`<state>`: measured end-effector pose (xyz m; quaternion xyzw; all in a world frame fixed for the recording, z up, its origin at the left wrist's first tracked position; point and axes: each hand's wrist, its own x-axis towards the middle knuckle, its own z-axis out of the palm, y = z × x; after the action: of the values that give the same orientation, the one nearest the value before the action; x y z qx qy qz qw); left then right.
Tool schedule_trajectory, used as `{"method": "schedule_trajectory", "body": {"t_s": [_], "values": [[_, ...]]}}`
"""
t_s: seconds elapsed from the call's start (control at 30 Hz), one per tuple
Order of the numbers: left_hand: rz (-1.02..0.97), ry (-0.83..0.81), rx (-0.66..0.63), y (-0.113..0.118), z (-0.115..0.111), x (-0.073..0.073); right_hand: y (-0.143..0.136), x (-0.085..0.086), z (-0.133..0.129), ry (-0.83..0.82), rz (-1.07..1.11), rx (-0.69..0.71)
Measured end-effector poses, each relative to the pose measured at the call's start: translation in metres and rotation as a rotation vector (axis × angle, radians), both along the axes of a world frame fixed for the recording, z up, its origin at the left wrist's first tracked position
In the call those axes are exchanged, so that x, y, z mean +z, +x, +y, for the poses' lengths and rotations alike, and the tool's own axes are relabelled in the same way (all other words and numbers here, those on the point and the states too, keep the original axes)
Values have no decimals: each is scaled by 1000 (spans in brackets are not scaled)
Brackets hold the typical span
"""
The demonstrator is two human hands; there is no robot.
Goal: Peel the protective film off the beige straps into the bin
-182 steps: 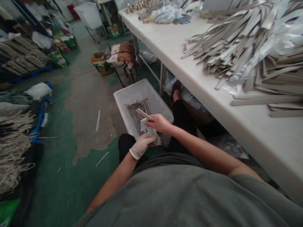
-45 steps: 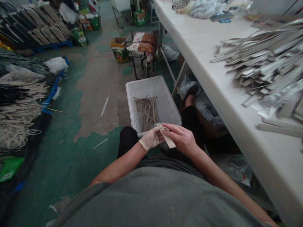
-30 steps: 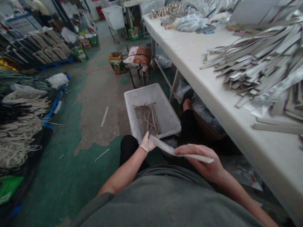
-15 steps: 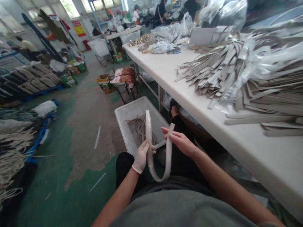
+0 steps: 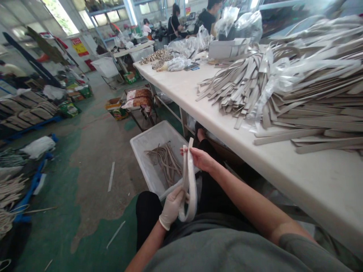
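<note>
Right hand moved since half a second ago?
Yes. Against the white bin, the right hand has shifted left and forward, bringing the ends of the strip closer together.

The strap [image 5: 192, 189] blocks the bin's [image 5: 158, 136] right; above its left is open.

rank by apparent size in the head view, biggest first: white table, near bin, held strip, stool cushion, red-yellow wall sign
1. White table
2. Near bin
3. Held strip and stool cushion, unranked: the strip is longer, the cushion wider and farther off
4. Wall sign
</note>
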<state>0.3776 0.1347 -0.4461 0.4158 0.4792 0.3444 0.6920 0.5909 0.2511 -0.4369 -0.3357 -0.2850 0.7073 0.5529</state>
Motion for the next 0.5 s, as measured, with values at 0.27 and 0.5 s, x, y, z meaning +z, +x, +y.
{"method": "schedule_trajectory", "body": {"t_s": [0.27,0.5], "values": [[-229,125,-14,10,41,19,-29,41,-24,264,-313,47],[154,249,-193,28,40,25,-31,56,-54,341,-464,-9]]}}
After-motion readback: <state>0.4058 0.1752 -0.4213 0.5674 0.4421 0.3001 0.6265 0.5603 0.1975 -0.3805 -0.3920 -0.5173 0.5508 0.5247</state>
